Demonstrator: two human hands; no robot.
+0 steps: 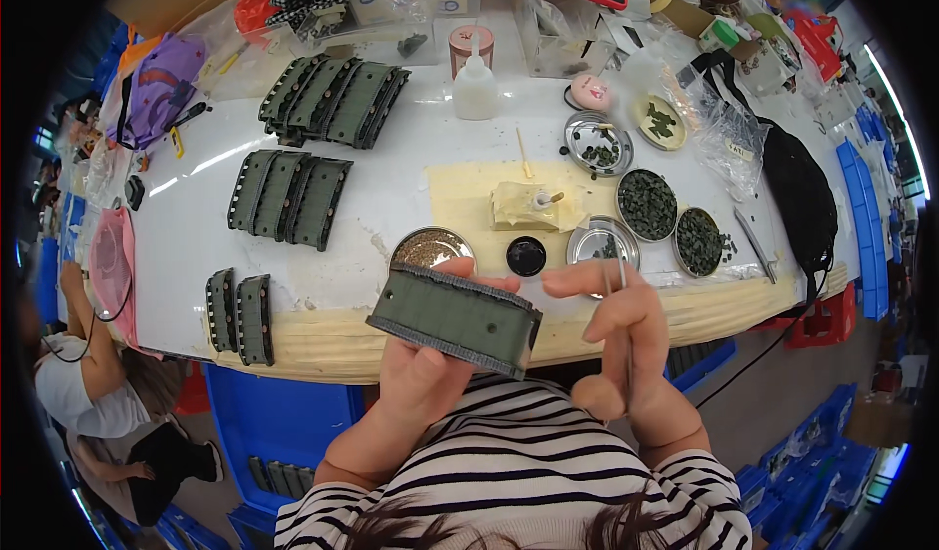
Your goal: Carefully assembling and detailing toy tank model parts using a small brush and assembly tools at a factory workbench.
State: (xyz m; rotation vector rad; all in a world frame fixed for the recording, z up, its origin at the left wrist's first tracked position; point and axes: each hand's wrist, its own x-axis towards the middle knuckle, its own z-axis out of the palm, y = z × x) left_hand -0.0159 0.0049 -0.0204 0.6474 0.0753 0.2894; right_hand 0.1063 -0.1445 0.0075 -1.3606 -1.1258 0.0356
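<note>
A dark green curved panel [455,320] with ribbed grey edges and small round holes lies tilted in my left hand [423,379]. The fingers of that hand wrap under it and over its far edge. To the right of the panel, apart from it, my right hand [626,340] closes round slim metal tweezers [628,359], their ends showing above and below the fingers. Just beyond my hands stand a dish of brown grains [430,247], a small black pot [526,256] and a metal dish with a few green bits [604,241].
Similar green panels [290,198] stand in groups at the left. Round tins of dark green chips [647,205] sit at the right, near a metal tool [755,245]. A white squeeze bottle [475,88] stands farther back. Another person [88,384] sits at far left.
</note>
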